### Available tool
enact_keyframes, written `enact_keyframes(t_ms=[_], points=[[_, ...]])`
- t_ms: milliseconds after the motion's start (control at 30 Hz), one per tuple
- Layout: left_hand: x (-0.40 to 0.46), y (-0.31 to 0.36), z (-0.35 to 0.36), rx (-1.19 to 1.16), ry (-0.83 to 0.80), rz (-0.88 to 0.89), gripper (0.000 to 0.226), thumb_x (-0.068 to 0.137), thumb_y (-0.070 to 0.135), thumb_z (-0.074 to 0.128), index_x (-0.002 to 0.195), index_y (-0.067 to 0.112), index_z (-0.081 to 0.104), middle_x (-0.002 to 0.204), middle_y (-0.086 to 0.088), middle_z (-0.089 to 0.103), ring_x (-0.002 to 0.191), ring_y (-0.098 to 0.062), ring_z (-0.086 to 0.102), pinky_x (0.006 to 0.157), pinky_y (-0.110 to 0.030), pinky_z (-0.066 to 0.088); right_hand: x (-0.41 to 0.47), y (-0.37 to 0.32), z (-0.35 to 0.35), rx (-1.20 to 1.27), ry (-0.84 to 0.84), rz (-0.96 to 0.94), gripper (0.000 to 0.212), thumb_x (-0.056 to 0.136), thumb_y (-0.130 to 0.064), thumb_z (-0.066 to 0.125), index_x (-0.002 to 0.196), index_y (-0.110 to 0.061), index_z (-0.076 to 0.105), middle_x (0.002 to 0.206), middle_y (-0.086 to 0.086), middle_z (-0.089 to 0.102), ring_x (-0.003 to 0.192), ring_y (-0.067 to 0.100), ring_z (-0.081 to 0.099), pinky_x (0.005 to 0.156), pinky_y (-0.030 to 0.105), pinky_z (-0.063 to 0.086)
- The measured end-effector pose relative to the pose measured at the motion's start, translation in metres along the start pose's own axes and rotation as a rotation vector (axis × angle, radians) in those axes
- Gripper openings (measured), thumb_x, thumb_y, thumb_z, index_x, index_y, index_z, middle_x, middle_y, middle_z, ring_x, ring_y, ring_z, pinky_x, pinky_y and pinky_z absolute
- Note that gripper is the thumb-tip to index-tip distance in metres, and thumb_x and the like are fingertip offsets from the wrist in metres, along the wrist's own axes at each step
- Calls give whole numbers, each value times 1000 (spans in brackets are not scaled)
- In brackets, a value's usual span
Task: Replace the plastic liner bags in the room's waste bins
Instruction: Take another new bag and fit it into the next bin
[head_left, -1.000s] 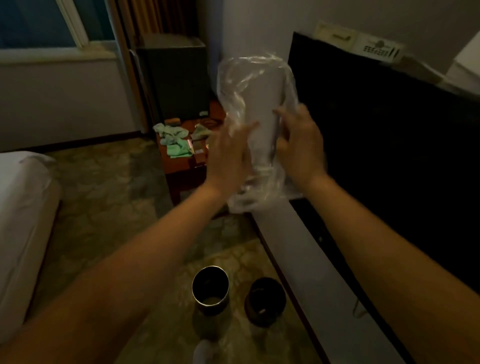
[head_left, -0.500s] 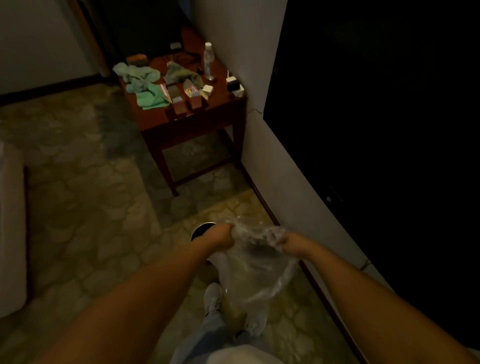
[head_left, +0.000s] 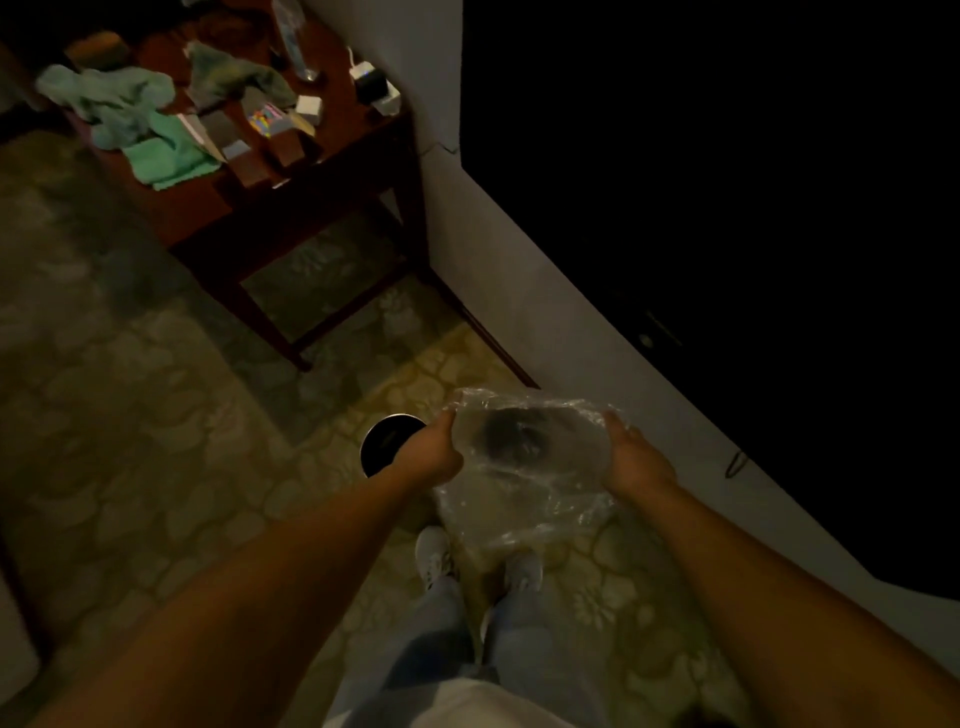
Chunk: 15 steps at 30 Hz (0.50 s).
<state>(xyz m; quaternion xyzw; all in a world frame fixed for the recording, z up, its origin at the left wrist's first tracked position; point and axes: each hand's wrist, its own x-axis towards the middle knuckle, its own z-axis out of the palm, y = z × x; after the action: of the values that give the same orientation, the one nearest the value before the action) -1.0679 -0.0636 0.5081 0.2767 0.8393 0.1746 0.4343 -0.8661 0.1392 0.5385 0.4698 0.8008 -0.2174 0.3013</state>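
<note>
Hands now wider apart, L hand (head_left: 434, 453) & R hand (head_left: 631, 457) fingers gripping liner bag (head_left: 524, 467) mouth.

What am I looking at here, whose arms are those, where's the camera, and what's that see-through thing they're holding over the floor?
There is no machine here. The picture comes from a wide-angle camera worn on a person's head, looking down, so the two bare arms are the wearer's own, and the white shoes below are theirs too. The left hand and the right hand each grip one side of a clear plastic liner bag, stretching its mouth open. Through the plastic you can see a dark waste bin on the patterned carpet. A second waste bin with a shiny rim stands beside it, partly behind the left wrist. Farther back, a wooden side table holds green cloths and small boxes. The room is dim, so finer detail is hard to tell.
</note>
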Motion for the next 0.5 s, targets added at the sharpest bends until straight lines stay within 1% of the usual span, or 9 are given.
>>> enact_keyframes(t_ms=[67, 133, 200, 233, 300, 367, 400, 467, 500], points=[[12, -3, 6, -11, -26, 6, 76, 89, 14, 56, 155, 25, 20, 100, -3, 64, 83, -20, 65, 75, -42, 59, 9, 5, 11, 61, 6, 17, 95, 89, -21, 64, 157, -38, 0, 155, 9, 32, 129, 32, 51, 101, 45, 49], [25, -7, 11, -9, -60, 8, 72, 91, 15, 57, 154, 25, 24, 104, -5, 64, 83, -20, 63, 76, -42, 58, 20, 9, 23, 117, 39, 30, 93, 89, -22, 64, 158, -37, 3, 156, 8, 32, 128, 32, 52, 101, 45, 49], [42, -13, 18, 4, -71, 6, 75, 90, 17, 59, 155, 28, 22, 111, -8, 67, 84, -20, 63, 79, -44, 58, 36, 14, 36, 151, 74, 36, 90, 91, -20, 63, 158, -35, 5, 158, 9, 30, 128, 32, 53, 99, 43, 48], [52, -16, 21, 16, -72, -5, 78, 90, 16, 58, 156, 30, 21, 111, -9, 67, 84, -20, 64, 79, -45, 59, 45, 16, 43, 159, 80, 43, 89, 91, -21, 63, 158, -34, 5, 159, 10, 30, 127, 33, 54, 99, 43, 48], [72, -24, 31, 23, -79, -19, 82, 87, 12, 57, 156, 33, 17, 107, -10, 68, 82, -23, 66, 73, -46, 60, 66, 20, 57, 167, 73, 57, 89, 92, -23, 64, 158, -33, 5, 158, 12, 31, 127, 34, 54, 98, 43, 48], [90, -29, 40, 8, -118, -37, 87, 87, 6, 58, 157, 30, 13, 101, -10, 66, 78, -23, 65, 61, -40, 56, 88, 23, 69, 169, 78, 72, 88, 92, -24, 63, 158, -32, 4, 157, 12, 31, 128, 35, 52, 99, 44, 47], [100, -32, 45, -1, -142, -32, 90, 87, 3, 59, 158, 29, 10, 101, -10, 65, 78, -24, 65, 60, -39, 54, 99, 25, 75, 173, 83, 72, 88, 93, -24, 62, 159, -31, 4, 158, 12, 30, 130, 35, 51, 101, 44, 45], [118, -37, 56, -17, -175, -13, 94, 87, 1, 60, 159, 29, 5, 109, -11, 65, 85, -27, 66, 66, -42, 55, 120, 30, 87, 196, 85, 61, 89, 93, -26, 62, 159, -29, 3, 158, 13, 29, 132, 36, 48, 104, 44, 43], [127, -40, 61, -21, -175, -9, 93, 88, 1, 60, 159, 29, 6, 111, -9, 64, 87, -27, 66, 69, -43, 56, 130, 32, 93, 211, 85, 53, 90, 92, -28, 63, 159, -30, 2, 158, 14, 29, 132, 36, 48, 104, 45, 43]])
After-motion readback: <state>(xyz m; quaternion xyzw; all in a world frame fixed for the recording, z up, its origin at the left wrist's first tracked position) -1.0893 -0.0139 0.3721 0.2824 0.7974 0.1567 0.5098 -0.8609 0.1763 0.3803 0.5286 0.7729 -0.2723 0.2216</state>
